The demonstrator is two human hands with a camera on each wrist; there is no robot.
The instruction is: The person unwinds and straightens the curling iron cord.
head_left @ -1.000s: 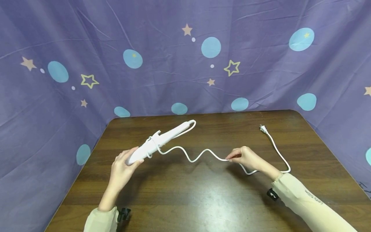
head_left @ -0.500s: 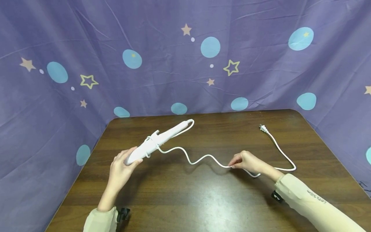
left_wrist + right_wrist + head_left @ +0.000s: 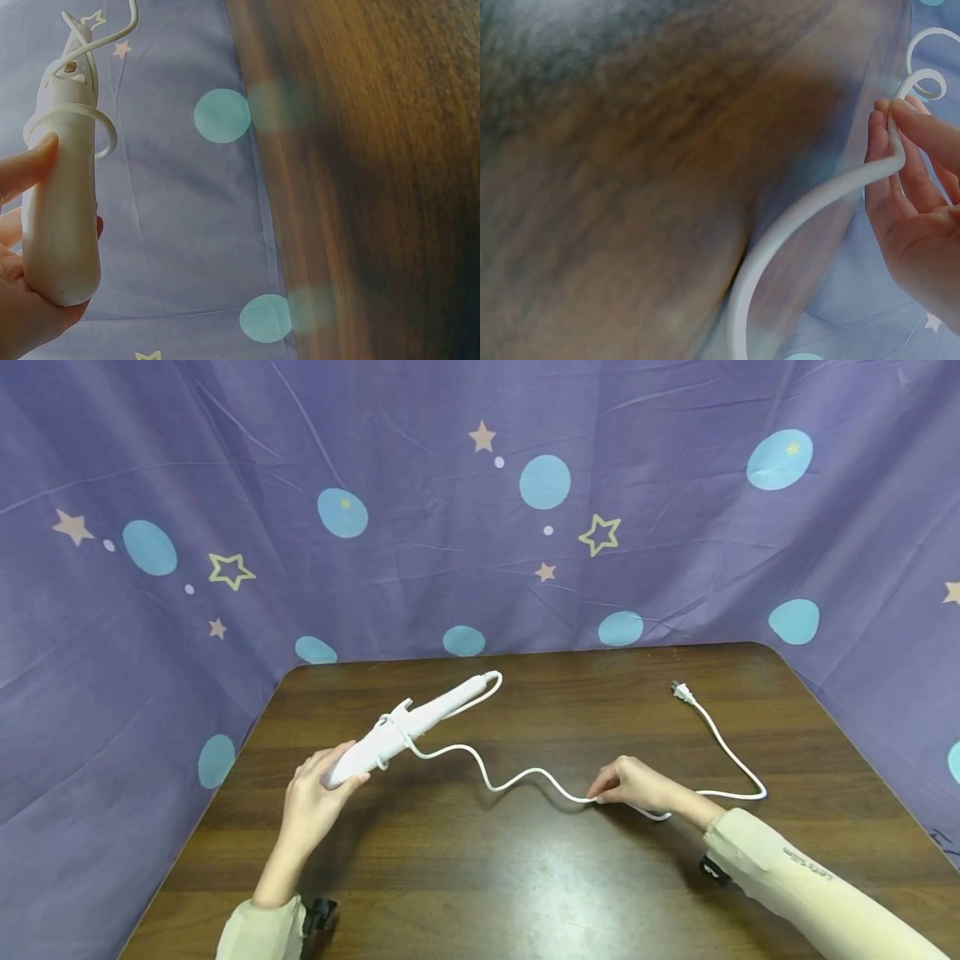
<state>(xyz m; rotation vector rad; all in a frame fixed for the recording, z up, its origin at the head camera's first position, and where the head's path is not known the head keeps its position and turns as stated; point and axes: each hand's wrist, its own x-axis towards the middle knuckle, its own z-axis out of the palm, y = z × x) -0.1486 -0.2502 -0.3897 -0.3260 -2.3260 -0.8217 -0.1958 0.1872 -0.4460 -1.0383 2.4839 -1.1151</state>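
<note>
My left hand (image 3: 317, 787) grips the wide end of a white curling iron (image 3: 431, 712), which points up and to the right, raised over the table. Its white cord (image 3: 517, 777) leaves the narrow far end, loops round the body and runs in waves to the right. In the left wrist view, the thumb lies along the barrel (image 3: 64, 217), just below a turn of cord. Thumb and fingertips of my right hand (image 3: 633, 783) pinch the cord partway along. Beyond that hand the cord passes behind the wrist to a two-pin plug (image 3: 682, 692).
The brown wooden table (image 3: 480, 868) has a glare patch near its front. A purple curtain (image 3: 450, 527) with stars and blue dots hangs behind and along both sides. Black wrist mounts show under both light sleeves (image 3: 787, 868).
My right hand, pinching the cord, has moved lower and slightly nearer, and the waves between the hands sag lower. Cord near the plug has shifted right. My left hand stays nearly still.
</note>
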